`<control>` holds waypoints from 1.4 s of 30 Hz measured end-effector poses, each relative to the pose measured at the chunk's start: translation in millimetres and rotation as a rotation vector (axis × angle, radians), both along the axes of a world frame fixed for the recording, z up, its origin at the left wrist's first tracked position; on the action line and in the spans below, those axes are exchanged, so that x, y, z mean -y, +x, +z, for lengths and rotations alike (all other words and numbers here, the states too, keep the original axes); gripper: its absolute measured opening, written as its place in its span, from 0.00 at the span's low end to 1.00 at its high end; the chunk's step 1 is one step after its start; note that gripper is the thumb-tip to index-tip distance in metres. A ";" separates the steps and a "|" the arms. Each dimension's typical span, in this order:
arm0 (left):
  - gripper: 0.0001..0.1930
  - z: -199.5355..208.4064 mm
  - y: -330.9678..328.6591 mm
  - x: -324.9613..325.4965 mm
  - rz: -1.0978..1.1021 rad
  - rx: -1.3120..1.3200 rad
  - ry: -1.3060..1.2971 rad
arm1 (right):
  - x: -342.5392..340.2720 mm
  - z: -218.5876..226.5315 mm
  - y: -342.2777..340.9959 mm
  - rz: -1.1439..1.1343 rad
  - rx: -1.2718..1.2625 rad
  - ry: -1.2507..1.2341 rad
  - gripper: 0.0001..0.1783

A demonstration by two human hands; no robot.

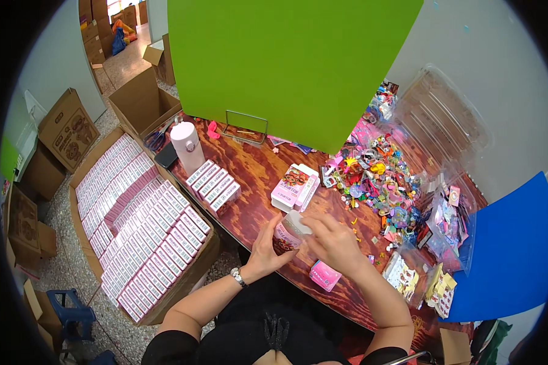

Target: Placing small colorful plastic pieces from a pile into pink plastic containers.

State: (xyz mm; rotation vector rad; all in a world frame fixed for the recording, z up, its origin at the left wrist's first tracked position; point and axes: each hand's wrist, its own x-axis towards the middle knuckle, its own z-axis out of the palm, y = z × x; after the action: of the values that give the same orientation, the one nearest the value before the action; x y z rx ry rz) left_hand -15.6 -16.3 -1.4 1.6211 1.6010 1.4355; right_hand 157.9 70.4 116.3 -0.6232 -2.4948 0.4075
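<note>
Both hands close around a small pink-and-white box (288, 233) held just above the near edge of the wooden tabletop (256, 167): the left hand (263, 250) cups its side, the right hand (332, 240) lies over its open top with fingers curled. A large cardboard carton (141, 228) beside the tabletop is packed with rows of similar boxes. A clear plastic tray (435, 118) stands behind the heap of colourful small toys (377, 179).

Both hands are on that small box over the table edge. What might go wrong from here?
1. The small box, held between left hand and right hand, sits near the table edge; a slip may drop it.
2. The loose toy pile lies close by the right hand, so pieces might get knocked off.
</note>
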 end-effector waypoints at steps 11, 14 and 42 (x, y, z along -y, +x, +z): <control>0.53 -3.0 7.7 -3.5 -0.112 0.210 0.084 | 25.4 -51.5 13.0 -0.100 -0.288 0.171 0.24; 0.50 1.1 5.8 -4.2 -0.083 -0.013 0.168 | 25.9 -54.8 17.8 -0.100 -0.217 0.326 0.25; 0.40 13.3 3.7 -4.4 -0.146 -0.233 0.273 | 31.7 -49.5 16.1 -0.229 -0.451 -0.794 0.09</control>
State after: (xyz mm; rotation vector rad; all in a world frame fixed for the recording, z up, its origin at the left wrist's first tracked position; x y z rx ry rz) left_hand -11.8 -11.9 11.8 2.0826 1.4157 1.4830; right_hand 174.0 38.7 66.8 -0.9680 -1.7543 1.3077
